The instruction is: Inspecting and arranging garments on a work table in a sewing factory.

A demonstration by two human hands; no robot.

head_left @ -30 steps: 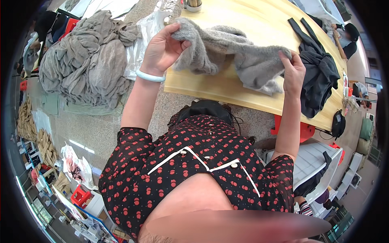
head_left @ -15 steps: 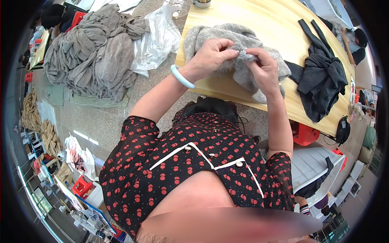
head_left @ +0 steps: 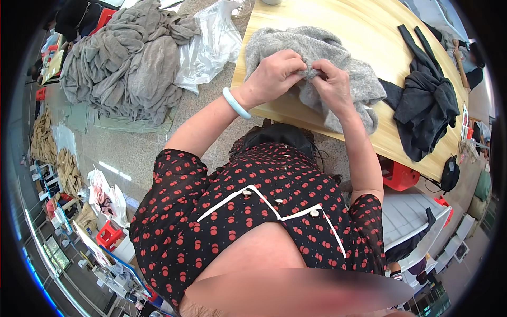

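Observation:
A fuzzy light-grey knit garment [head_left: 322, 42] lies bunched on the wooden table [head_left: 364, 24], its lower part hanging at the near edge. My left hand [head_left: 272, 76], with a pale bangle [head_left: 236, 103] on the wrist, pinches a fold of the knit between thumb and fingers. Just to its right, my right hand [head_left: 334, 87] pinches the same fold, the fingertips of both hands almost touching. Whatever small detail lies between the fingertips is hidden by the fingers.
A dark garment [head_left: 429, 113] lies crumpled on the table's right side. Left of the table, a large grey-brown fabric heap [head_left: 124, 68] sits beside clear plastic [head_left: 211, 45]. Under the table edge stands a red stool [head_left: 400, 177]. Another person's arm [head_left: 461, 63] shows at far right.
My hands have come closer together, the right moving left along the fold. A shiny piece that showed between the fingertips is now covered. The view has shifted slightly.

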